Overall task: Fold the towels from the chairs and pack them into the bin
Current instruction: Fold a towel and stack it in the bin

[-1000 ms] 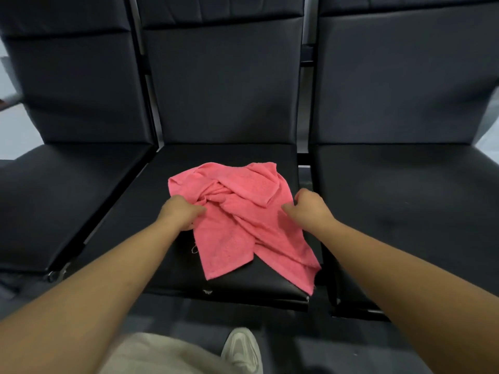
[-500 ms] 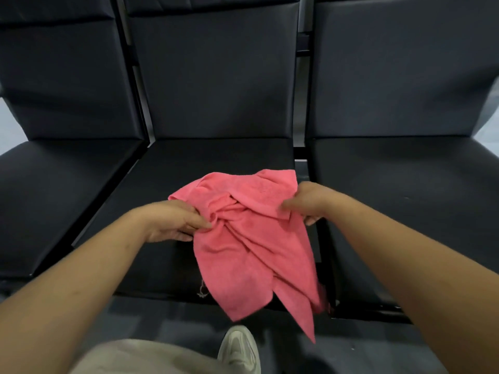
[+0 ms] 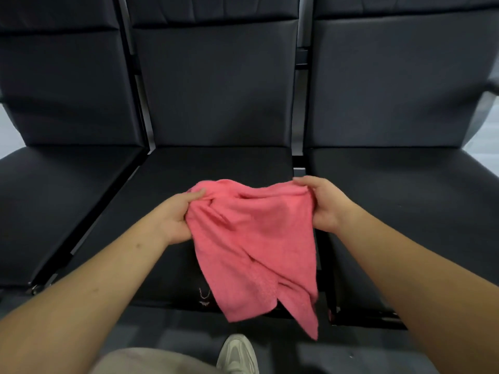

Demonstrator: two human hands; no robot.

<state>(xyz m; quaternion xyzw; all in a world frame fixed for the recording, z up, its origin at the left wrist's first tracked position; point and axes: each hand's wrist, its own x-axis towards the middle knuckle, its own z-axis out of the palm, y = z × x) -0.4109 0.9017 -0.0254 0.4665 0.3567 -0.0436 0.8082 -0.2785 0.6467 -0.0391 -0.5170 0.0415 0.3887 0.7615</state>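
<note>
A pink towel (image 3: 253, 238) hangs in the air in front of the middle black chair (image 3: 216, 168), lifted off the seat. My left hand (image 3: 175, 220) grips its upper left edge, bunched in the fist. My right hand (image 3: 324, 203) pinches the upper right edge, thumb on top. The towel sags between the hands and its lower corners dangle past the seat's front edge. No bin is in view.
Three black padded chairs stand side by side: the left chair (image 3: 59, 184), the middle one and the right chair (image 3: 405, 184). A dark floor lies below, with my light shoe (image 3: 237, 354) and a trouser leg (image 3: 151, 363) at the bottom.
The towel lay crumpled on the middle seat; both hands grabbed it and lifted it. Now the hands are wider apart and the towel hangs more spread out.
</note>
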